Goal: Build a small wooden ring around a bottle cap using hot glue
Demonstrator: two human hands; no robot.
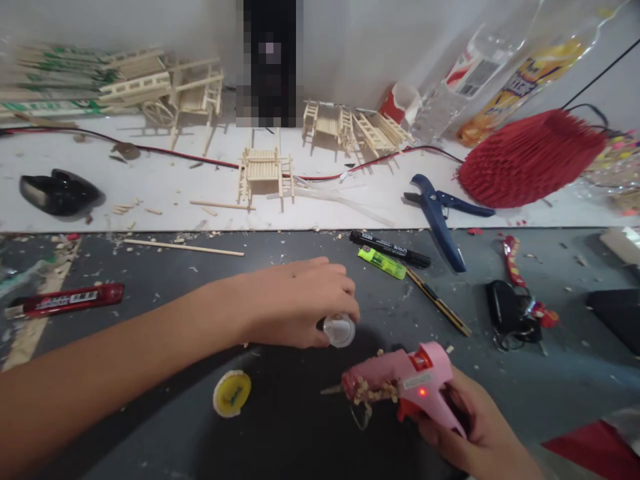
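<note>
My left hand (295, 303) reaches across the dark mat with its fingers closed round a small white bottle cap (339, 330). My right hand (475, 433) grips the handle of a pink hot glue gun (405, 381) at the lower right. The gun's nozzle points left, its red light is on, and bits of wood stick to its barrel. A yellow bottle cap (231, 393) lies on the mat below my left forearm.
A black marker (390, 249), green lighter (383, 262), pencil (439, 303), blue cutters (440, 220), red utility knife (67, 300) and keys (510, 310) lie around. Small stick-built chairs (264, 172) and a cart (165, 90) stand on the white board, beside a red paper lantern (530, 157).
</note>
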